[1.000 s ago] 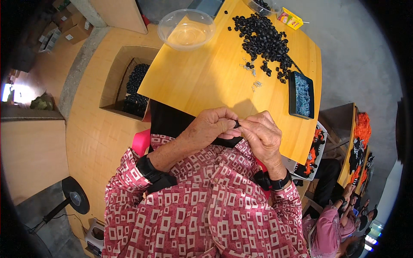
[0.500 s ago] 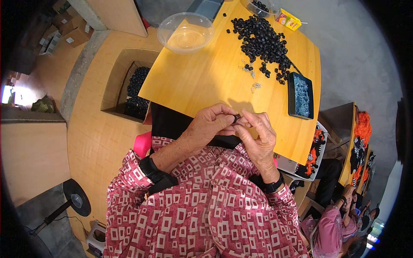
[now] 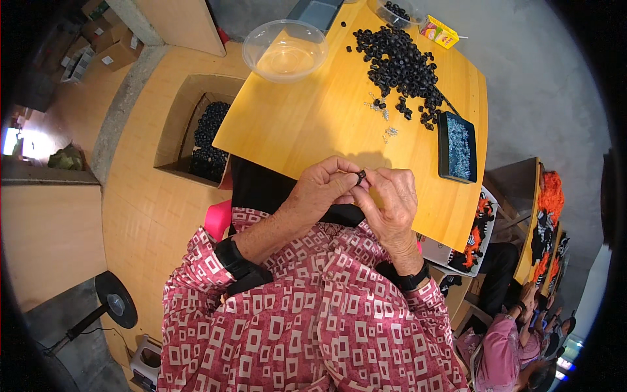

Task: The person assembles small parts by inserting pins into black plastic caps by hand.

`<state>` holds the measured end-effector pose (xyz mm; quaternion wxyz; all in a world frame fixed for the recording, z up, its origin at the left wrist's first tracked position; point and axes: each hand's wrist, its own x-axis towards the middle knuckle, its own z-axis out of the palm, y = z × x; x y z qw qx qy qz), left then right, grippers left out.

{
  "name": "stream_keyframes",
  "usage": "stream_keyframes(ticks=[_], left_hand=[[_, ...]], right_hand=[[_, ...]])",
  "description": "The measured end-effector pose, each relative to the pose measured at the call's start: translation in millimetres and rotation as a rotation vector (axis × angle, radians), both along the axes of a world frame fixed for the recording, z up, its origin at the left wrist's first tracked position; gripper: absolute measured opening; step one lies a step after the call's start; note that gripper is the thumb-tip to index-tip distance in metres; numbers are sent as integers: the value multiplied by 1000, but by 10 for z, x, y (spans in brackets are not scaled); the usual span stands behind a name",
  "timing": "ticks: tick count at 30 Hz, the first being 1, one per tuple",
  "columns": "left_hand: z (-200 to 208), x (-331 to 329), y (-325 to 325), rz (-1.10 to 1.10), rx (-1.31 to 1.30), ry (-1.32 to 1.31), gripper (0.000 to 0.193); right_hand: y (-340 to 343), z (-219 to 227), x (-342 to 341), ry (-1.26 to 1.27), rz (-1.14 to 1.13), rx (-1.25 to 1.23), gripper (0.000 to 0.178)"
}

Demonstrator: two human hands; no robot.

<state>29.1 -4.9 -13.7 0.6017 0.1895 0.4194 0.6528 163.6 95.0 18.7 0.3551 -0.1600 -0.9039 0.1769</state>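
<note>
Hands: in comes the right hand [image 3: 393, 204], edging left until its fingers crowd the small black piece [image 3: 360, 177]; half a second ago its thumb and forefinger looked more spread, while the left hand [image 3: 319, 189] has hardly budged.
Cardboard box: down on the floor at left [image 3: 171, 147], beside the table [image 3: 297, 127], with dark pieces massed inside; so close to the seat, it looks placed for an arm's drop.
See-through bowl: far left on the tabletop [image 3: 285, 65], right at the edge, probably parked there to leave the near side free for elbows.
Left hand: thumb and fingertips pinching the black piece, holding it steady, it seems, for the other hand to work on.
Black piece: right between the two hands, above the near table edge and lap, likely kept low for a close look.
Right hand: fingers bent in at the piece's right side; whether they grip it or some tiny part, one cannot tell.
Clear bits: a little scatter [image 3: 390, 132] beyond the hands, within easy reach.
Black pile: heaped far right of centre [image 3: 398, 62], loose pieces spilling nearer, presumably spread for easy picking.
Yellow carton: at the far right edge [image 3: 439, 31], out of the way.
Dark tray: near right [image 3: 457, 178], its rim likely keeping the pale bits [image 3: 459, 147] together; no change there since the earlier frame.
</note>
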Motion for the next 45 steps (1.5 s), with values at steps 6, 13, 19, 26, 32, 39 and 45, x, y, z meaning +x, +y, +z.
stream_keyframes(ticks=[6, 13, 19, 26, 32, 39, 45], left_hand=[[64, -46, 4, -24, -20, -6, 19], [43, -54, 11, -23, -3, 30, 18], [-5, -27, 14, 26, -10, 12, 18], [33, -73, 9, -9, -55, 136, 30], [105, -110, 3, -64, -110, 111, 34], [33, -106, -2, -89, -123, 111, 28], [43, -97, -9, -82, -109, 98, 24]], right_hand=[[13, -42, 8, 0, 17, 66, 31], [15, 5, -14, -67, -3, 115, 38], [52, -12, -66, -121, 14, 137, 41], [94, 33, -40, -97, 28, 161, 36], [114, 18, -15, -95, -6, 172, 33], [114, -15, -3, -82, 38, 168, 32], [104, -31, -13, -28, 57, 148, 29]])
